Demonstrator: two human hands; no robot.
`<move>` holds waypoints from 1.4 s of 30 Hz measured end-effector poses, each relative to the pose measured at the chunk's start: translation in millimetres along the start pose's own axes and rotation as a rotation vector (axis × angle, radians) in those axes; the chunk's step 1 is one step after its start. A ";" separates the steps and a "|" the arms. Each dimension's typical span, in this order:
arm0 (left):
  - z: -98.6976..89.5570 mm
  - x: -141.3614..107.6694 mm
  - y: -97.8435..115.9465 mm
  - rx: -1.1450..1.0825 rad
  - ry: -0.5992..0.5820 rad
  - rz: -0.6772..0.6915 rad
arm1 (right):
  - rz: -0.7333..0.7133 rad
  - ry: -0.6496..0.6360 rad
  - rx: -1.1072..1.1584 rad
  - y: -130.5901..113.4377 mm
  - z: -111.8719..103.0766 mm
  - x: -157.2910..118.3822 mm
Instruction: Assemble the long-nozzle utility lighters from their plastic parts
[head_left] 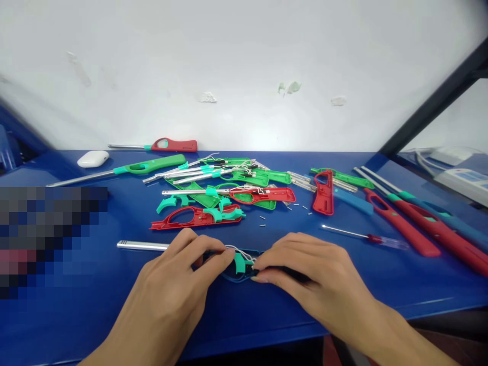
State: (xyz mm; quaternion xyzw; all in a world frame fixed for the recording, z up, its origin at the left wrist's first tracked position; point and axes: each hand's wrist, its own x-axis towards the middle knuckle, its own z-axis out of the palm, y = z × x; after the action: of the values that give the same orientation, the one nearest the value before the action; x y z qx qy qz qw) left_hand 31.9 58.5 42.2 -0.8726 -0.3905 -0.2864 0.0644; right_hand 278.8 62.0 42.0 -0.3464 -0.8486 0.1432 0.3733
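Note:
Near the table's front edge lies an opened blue lighter casing point(238, 278), with a silver tube point(142, 245) reaching out to the left. White wires point(241, 251) and a teal trigger piece point(240, 263) show inside it. My left hand point(171, 284) is closed on the casing's left part, thumb and index finger together by the wires. On the right side, my right hand point(316, 274) pinches at the casing beside the trigger piece; its fingertips are at the wires, and the small part between them is too hidden to name.
Behind my hands lie opened green casings point(249, 177), a red casing half point(324, 192) and loose screws point(262, 218). A screwdriver point(368, 237) and assembled lighters point(406, 229) are at right. A white case point(93, 158) sits back left, near a green lighter point(154, 164).

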 end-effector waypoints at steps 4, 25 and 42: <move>-1.1 -0.4 0.9 0.015 -0.010 0.008 | -0.027 0.011 -0.020 1.7 -0.5 -1.4; -2.7 1.5 -1.4 0.032 -0.017 0.023 | -0.059 -0.042 -0.043 2.4 -4.5 -5.6; -3.3 6.2 2.0 0.126 -0.043 0.097 | 0.037 -0.391 -0.146 6.7 -34.9 28.1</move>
State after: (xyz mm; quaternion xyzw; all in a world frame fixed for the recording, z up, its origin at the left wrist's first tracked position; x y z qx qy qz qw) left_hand 35.2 60.1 48.5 -0.8906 -0.3664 -0.2390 0.1245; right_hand 294.1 85.8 77.3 -0.3536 -0.9066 0.1525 0.1726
